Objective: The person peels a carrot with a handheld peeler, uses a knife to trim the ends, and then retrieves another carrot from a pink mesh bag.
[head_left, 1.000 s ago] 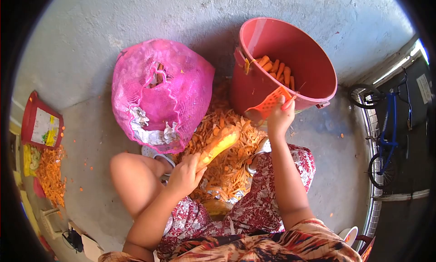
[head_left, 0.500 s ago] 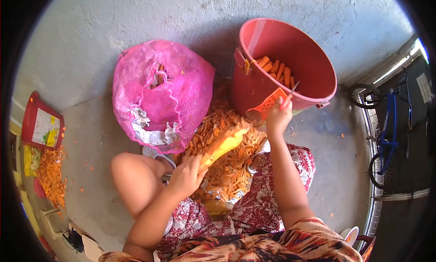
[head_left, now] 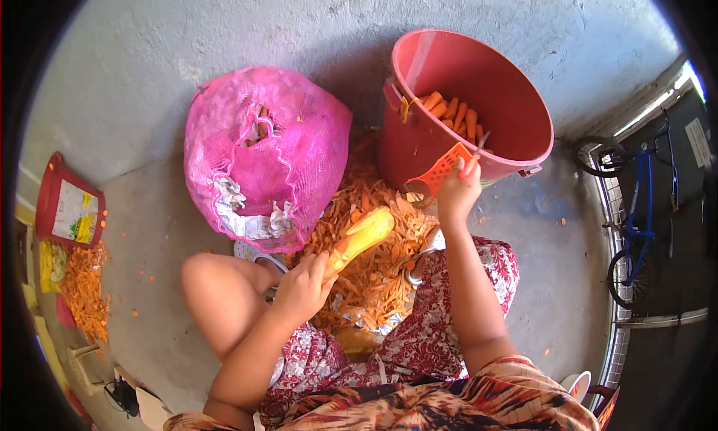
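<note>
Nearer the body than the red bucket [head_left: 407, 151], the left hand [head_left: 303, 287] is closed round the near end of a big carrot [head_left: 360, 239]. Beside the bucket's rim, the right hand [head_left: 458, 195] grips an orange perforated tool [head_left: 443, 171] (its blade partly hidden). Good peeling wants light strokes, blade clear of the left fingers, turning the carrot between them. Compared with the previous frame, its far end is drawn back from the tool.
</note>
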`<state>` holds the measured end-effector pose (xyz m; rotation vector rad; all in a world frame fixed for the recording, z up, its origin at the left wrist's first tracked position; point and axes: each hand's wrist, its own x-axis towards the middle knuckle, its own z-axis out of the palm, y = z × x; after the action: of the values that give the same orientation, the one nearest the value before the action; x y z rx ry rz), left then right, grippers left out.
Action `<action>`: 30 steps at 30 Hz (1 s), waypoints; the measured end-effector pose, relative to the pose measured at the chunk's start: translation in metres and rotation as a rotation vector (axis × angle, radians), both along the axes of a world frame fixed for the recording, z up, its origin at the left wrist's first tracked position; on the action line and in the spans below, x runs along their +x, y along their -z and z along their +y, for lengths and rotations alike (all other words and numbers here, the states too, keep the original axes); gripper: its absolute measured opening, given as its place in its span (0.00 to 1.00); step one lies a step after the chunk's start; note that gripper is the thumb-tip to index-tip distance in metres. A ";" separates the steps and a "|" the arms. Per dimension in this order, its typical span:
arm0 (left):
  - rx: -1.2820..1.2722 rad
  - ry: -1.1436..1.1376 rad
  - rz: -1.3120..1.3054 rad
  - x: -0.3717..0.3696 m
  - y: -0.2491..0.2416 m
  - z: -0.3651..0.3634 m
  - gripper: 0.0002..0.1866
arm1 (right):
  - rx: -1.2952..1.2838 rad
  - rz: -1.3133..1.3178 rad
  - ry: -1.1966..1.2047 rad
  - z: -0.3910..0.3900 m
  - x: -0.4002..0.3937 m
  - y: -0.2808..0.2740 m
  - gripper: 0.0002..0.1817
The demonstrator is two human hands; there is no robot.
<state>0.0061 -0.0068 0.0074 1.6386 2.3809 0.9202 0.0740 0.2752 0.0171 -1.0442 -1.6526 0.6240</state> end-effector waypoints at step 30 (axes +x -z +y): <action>0.050 -0.019 -0.432 0.003 -0.003 -0.008 0.20 | -0.297 0.279 0.005 0.013 0.007 0.008 0.07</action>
<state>0.0087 -0.0145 0.0099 1.2715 2.0945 1.2031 0.0806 0.2880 0.0093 -1.1134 -1.3393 0.9872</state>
